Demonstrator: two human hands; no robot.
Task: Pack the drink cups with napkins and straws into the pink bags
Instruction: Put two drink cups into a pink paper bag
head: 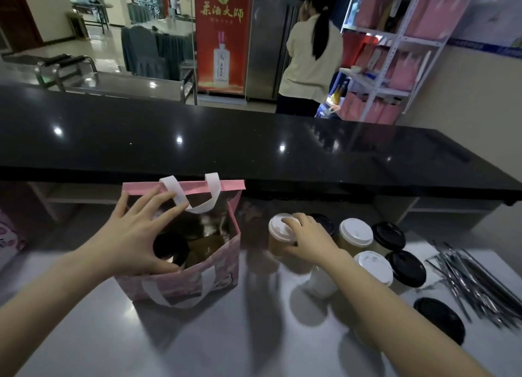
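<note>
- Grey bench (226,334) carries the open pink bag (197,275).
- Left hand (135,235), fingers spread, props its mouth.
- Right hand (308,238) wraps a white-lidded cup (279,235); lifting carelessly could topple neighbouring cups.

The bag (197,275) is pink with a pale printed pattern and white handles (195,204). Cup lids are white (356,232) or black (406,268). The straws (474,286) are silver-grey. The tabletop (226,334) is light grey; the raised counter (226,139) is glossy black.
</note>
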